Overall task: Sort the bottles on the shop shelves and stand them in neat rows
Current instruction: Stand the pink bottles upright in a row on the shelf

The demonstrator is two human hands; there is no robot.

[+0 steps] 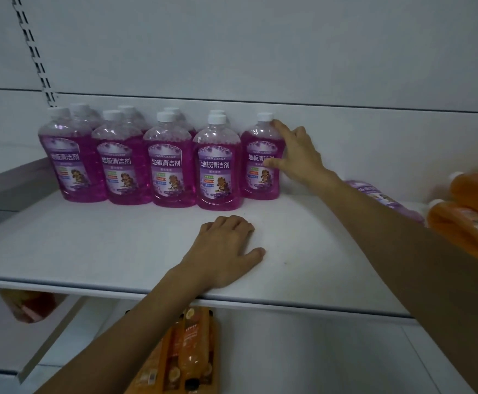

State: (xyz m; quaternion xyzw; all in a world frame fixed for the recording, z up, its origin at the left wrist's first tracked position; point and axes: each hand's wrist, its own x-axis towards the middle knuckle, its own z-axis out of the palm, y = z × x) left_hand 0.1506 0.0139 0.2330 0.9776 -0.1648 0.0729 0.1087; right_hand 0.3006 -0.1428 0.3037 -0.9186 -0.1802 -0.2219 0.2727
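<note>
The person is building up the block of clear plastic bottles of purple floor cleaner with white caps (pixel 172 163) at the back left of the flat white shelf (pixel 90 245). Four are standing in front, and more caps are showing behind them.

The right hand (pixel 297 155) is holding the end bottle (pixel 260 172). This bottle is standing upright just beside the fourth front bottle and sitting a little further back. The grip is wrapping its right side, with the thumb lying on the label and the index finger reaching up towards the cap. The left hand (pixel 223 251) is resting palm down on the bare shelf in front of the row, its grip holding nothing and its fingers loosely bent.

The step in hand appears to be seating this end bottle. The next move is probably calling for a small squaring-up, bringing the bottle into line with its neighbours, label forward, before the hand lets go.

A purple bottle lying on its side (pixel 374 191), partly hidden behind the right forearm, is likely waiting to be stood up next. Orange bottles (pixel 470 211) are lying further right, and more orange packs (pixel 186 351) are lying below the shelf. Those seem to need a group of their own.
</note>
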